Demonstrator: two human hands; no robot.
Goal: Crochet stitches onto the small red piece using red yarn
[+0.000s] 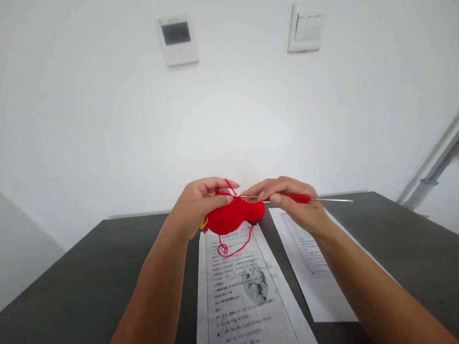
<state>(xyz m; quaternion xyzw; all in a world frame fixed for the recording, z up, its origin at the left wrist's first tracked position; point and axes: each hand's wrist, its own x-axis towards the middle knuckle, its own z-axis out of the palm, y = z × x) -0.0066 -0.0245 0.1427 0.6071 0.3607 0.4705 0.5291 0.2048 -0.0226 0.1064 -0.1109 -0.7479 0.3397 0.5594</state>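
Gripping red crochet piece [228,216] at frame center: left hand [198,203], yarn strand over its index finger. Right hand [289,197], just right of center, pinches crochet hook [300,198]. Printed sheets [247,294] below, bottom center to lower right.

Red crochet piece [227,215] and red-handled hook [300,198] between two bare hands, above printed sheets [252,300]

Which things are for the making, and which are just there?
For the making:
red stitched piece, in the left hand
red-handled hook, in the right hand
red yarn

Just there:
wall panel
wall switch
maybe the picture sheet and other sheet; their print is too blurry to tell
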